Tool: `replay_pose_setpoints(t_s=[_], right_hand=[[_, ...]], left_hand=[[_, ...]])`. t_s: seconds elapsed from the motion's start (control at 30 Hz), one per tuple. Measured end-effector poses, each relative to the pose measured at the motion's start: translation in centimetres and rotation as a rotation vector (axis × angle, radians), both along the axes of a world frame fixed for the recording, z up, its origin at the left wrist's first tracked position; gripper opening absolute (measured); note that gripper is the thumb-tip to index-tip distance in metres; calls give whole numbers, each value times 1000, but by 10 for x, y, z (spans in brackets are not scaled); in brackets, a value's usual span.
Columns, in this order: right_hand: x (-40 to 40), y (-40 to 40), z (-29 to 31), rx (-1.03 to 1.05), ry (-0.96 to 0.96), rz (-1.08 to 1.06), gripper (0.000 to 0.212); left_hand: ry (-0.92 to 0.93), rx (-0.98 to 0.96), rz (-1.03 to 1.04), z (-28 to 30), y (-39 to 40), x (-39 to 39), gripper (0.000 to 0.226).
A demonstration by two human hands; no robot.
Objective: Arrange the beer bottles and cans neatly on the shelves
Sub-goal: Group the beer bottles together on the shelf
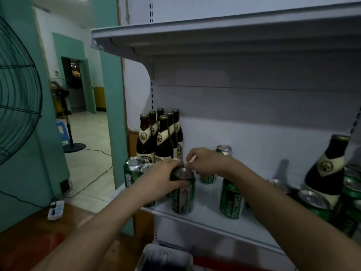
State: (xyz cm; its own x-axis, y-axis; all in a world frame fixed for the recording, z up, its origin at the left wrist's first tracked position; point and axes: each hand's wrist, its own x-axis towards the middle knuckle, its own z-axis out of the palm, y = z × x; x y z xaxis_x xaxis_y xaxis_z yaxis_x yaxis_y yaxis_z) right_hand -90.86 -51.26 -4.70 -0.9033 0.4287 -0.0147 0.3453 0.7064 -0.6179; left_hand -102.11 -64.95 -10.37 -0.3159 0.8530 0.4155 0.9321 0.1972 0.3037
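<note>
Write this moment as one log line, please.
left hand: grips green can | right hand: on another can, grip unclear | shelf: bottles back-left

Six bottles (pixel 159 133) were grouped at the shelf's (pixel 214 216) back left corner. Cans (pixel 134 171) were set before them, at the left edge. One can (pixel 231 198) stood mid-shelf, and one bottle (pixel 328 169) was placed among cans (pixel 312 204) at the right.

At centre frame, a green beer can (pixel 208 178) stands largely hidden behind the right hand (pixel 205 161); another green can (pixel 152 200) shows only slivers beneath the left hand (pixel 160 179). At the right edge, stacked green cans (pixel 351 194) are cut off. A black wire-guard fan (pixel 17 90) is cropped at left. Rear brown glass bottles (pixel 160 113) show only necks.
</note>
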Motion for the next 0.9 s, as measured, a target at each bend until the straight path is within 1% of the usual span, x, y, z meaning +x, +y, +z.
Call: replay_pose_setpoints(t_s=[0.03, 0.07, 0.13, 0.2, 0.27, 0.43, 0.5, 0.53, 0.57, 0.63, 0.7, 0.77, 0.83, 0.9], right_hand=[[6, -5, -3, -31, -57, 19, 30], [10, -8, -8, -68, -73, 35, 34], [18, -15, -15, -89, -15, 34, 35], [25, -18, -17, -42, 35, 1, 35], [32, -17, -16, 24, 18, -28, 39], [46, -5, -14, 107, -31, -45, 39], [50, 6, -10, 155, 12, -58, 39], [52, 13, -7, 181, 56, -76, 39], [54, 22, -2, 201, 111, -99, 39], [57, 42, 7, 199, 221, -143, 37], [55, 63, 14, 176, 258, -169, 36], [48, 81, 15, 193, 205, -182, 34], [35, 96, 11, 202, 111, -170, 32], [20, 107, 4, 209, 1, -143, 35]], left_hand=[[2, -18, -5, -3, 2, 3, 51], [-7, -18, -3, -5, 3, 6, 51], [-47, 5, 21, -7, 5, 11, 50], [-91, 30, 32, -7, 9, 20, 48], [-128, 52, 27, -8, 14, 30, 43], [-167, 4, 61, -8, 31, 48, 54], [-186, -19, 57, -5, 33, 51, 56], [-180, -24, 68, -3, 35, 53, 60], [-160, -10, 92, 1, 37, 54, 64], [-150, 75, 138, 12, 47, 54, 63], [-232, 117, 161, 26, 65, 51, 60], [-330, 68, 174, 39, 87, 44, 62], [-388, -6, 196, 43, 110, 34, 67], [-426, -87, 236, 41, 131, 22, 73]])
